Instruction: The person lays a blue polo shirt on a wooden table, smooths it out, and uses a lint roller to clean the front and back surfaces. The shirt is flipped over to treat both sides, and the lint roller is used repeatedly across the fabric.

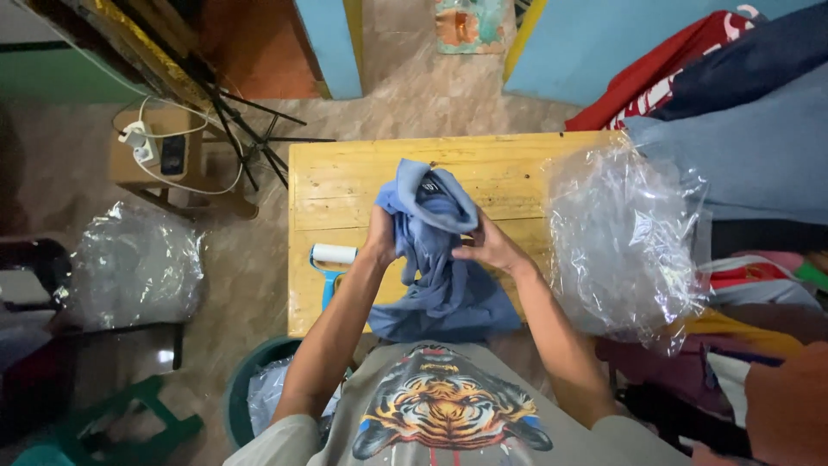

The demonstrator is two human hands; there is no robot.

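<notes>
The blue shirt (435,259) hides the fingers of the left hand (380,235) and part of the lint roller (331,266) (its handle end). The right edge crops the clothes pile (733,112).

Both bare forearms reach forward from the body and angle inward, so the hands meet near the middle at about chest height. The left hand (380,236) is curled into a closed grip, knuckles facing outward, wrist bent slightly up. The right hand (488,248) sits just beside it (a little lower), fingers (466,252) pointing toward the left hand, thumb on top, pinched closed. Elbows are bent and held wide.
</notes>
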